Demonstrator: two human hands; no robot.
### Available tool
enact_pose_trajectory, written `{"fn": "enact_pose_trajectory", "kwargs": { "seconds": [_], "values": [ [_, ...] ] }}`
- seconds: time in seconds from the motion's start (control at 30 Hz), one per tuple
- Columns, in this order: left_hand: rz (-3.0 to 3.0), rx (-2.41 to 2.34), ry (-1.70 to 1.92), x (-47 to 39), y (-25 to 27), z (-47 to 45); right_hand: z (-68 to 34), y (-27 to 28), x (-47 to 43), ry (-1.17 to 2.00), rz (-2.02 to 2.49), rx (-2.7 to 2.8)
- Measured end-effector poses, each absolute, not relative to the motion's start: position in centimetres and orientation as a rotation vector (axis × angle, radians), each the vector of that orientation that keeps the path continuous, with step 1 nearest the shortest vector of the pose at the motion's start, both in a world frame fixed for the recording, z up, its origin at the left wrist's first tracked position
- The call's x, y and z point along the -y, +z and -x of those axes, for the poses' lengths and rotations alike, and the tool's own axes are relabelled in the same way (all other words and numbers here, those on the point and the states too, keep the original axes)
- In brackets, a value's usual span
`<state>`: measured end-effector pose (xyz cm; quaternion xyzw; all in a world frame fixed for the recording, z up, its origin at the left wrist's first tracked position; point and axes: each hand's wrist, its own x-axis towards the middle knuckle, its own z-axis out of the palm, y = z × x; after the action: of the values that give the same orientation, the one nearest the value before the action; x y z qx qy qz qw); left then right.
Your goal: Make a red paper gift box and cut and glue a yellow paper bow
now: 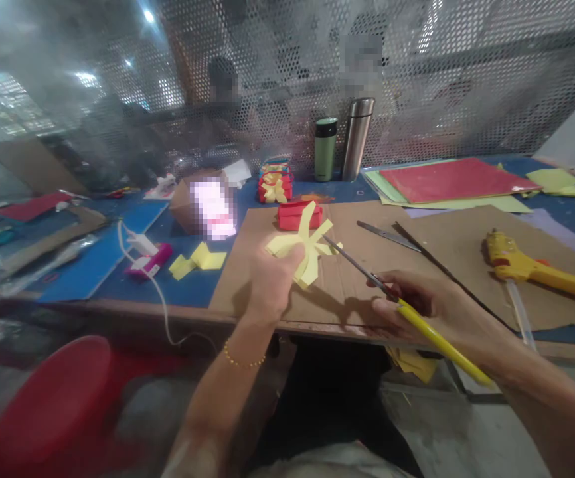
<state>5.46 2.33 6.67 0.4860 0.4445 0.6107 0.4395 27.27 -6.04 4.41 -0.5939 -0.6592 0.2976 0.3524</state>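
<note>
My left hand (273, 275) pinches a pale yellow paper flower cutout (309, 255), thumb on top, above a cardboard sheet (252, 245). Its petals spread out past my fingers. In my right hand (417, 299) is a slim tool with a yellow handle (444, 342) and a long narrow metal front end; its exact kind is unclear. The tip lies close to the flower's right petals; whether it touches them I cannot tell. Just behind the flower sits a small red folded paper box (299, 216). A flat grey metal blade (388, 236) rests on the cardboard.
Farther back stand a decorated red box (274, 182), a green tumbler (325, 149) and a steel flask (358, 139). A yellow glue gun (531, 265) lies at right, below stacked coloured paper (459, 179). At left are a lit phone (212, 207), yellow paper pieces (198, 260) and a corded power strip (151, 261).
</note>
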Motion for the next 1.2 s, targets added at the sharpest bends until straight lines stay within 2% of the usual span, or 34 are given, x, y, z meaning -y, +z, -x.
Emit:
{"fn": "enact_pose_trajectory", "kwargs": {
  "seconds": [0.37,0.83,1.2],
  "values": [
    [-1.166,-1.025,1.412,-2.6,6.0,-6.8,-27.1,5.4,5.3,0.961,1.491,1.659],
    [-1.136,-0.978,1.380,-3.3,4.6,-7.7,-27.2,5.7,5.5,0.962,1.527,1.614],
    [-1.121,-0.994,1.383,-3.3,4.2,-7.9,-27.8,4.8,5.3,0.830,1.557,1.700]
  ]
}}
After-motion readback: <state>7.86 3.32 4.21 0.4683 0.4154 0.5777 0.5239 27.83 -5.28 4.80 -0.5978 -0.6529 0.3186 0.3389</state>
